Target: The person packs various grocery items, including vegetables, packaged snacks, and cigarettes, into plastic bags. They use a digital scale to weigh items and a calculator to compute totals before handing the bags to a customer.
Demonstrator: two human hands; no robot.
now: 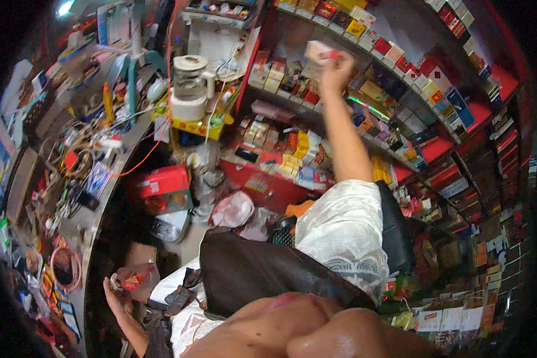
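My right hand [338, 71] is stretched out to the stocked wall shelves, fingers closed around a small white and red box [317, 50]. Both hand and box are blurred by motion. Below them, rows of small cartons [295, 89] stand on a shelf, and more packs [376, 47] line the shelf edge to the right. Low at the left, beside the counter, my left hand [118, 297] grips a clear plastic bag [145, 279] near its top corner. Something red with printing shows in the bag; what it is, I cannot tell.
A cluttered counter [94, 232] curves along the left, with cables, a phone [86, 197] and a pink coil [66, 268]. A white appliance with a glass jug [190, 87] stands on a yellow box [197, 127]. A red carton [165, 188] sits low between counter and shelves. An orange cord [169, 67] hangs down.
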